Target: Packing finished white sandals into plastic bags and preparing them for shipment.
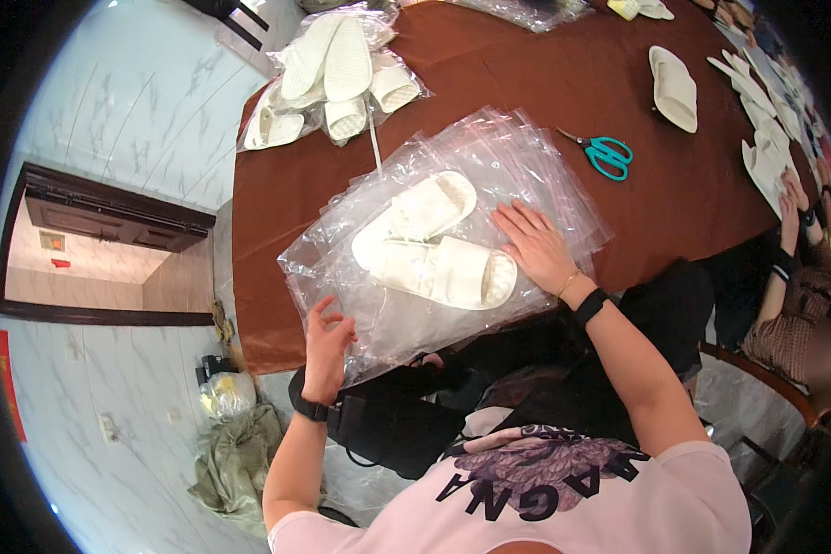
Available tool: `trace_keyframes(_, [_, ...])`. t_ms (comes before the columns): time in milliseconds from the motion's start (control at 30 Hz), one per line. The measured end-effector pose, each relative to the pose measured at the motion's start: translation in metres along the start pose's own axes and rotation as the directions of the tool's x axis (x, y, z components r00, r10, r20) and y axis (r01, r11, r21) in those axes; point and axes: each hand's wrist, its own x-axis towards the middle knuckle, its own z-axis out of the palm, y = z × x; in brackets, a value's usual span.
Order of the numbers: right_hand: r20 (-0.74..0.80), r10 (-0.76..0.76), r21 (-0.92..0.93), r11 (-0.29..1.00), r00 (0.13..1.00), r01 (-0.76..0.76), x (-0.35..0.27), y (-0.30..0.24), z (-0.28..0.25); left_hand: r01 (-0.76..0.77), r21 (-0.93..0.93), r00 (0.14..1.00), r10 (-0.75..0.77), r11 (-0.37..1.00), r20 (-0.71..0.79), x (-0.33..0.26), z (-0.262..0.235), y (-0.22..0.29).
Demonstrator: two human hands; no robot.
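A pair of white slippers (427,207) lies on a spread stack of clear plastic bags (526,157); the slippers' toe ends look to be inside the top bag. My right hand (537,247) rests open on the bags, fingers stretched out beside the nearer slipper's heel. At the stack's near left corner is my left hand (329,349), its fingers bent and apart, close to the bag edge. I see nothing held in either hand.
Bagged white slippers (328,69) are piled at the far left of the brown-covered table (277,194). Teal-handled scissors (608,157) lie right of the bags. A single slipper (674,90) and more loose ones (759,129) are farther right, near another person's hands (792,203).
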Motion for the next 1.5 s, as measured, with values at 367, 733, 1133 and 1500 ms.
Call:
trace_keyframes(367, [-0.042,0.004,0.040,0.999,0.999,-0.002,0.003,0.001,0.002,-0.020,-0.155,0.967,0.058,0.988,0.247,0.003,-0.064,0.002])
trace_keyframes(733, [-0.082,0.005,-0.028,1.000,0.997,-0.007,-0.001,0.001,0.000,-0.861,0.485,0.507,0.333,0.153,0.795,0.076,0.070,0.020])
trace_keyframes(1133, [-0.097,-0.006,-0.040,0.999,0.995,0.002,-0.001,0.001,0.005,-0.652,0.687,0.682,0.643,0.319,0.348,0.114,0.132,-0.012])
trace_keyframes(1500, [-0.203,-0.054,-0.048,0.998,0.978,0.045,-0.001,0.002,0.009,-0.722,0.674,0.538,0.739,0.155,0.407,0.104,0.144,-0.011])
